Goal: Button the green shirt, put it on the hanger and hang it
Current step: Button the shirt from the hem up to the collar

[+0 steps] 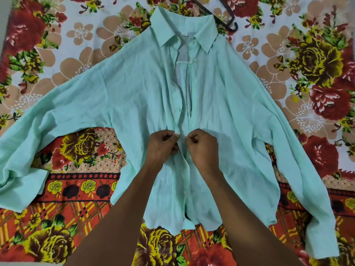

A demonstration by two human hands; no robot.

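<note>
Floral bedspread point(317, 60); green shirt point(134, 89) lengthwise, left hand point(162, 144), right hand point(203, 148) fingers curled, pinching mid-placket edges; hanger point(226, 20) beyond collar.

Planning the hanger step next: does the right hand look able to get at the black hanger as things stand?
Probably not yet: the right hand pinches the green shirt placket, and the black hanger lies beyond the collar, partly under it.
</note>
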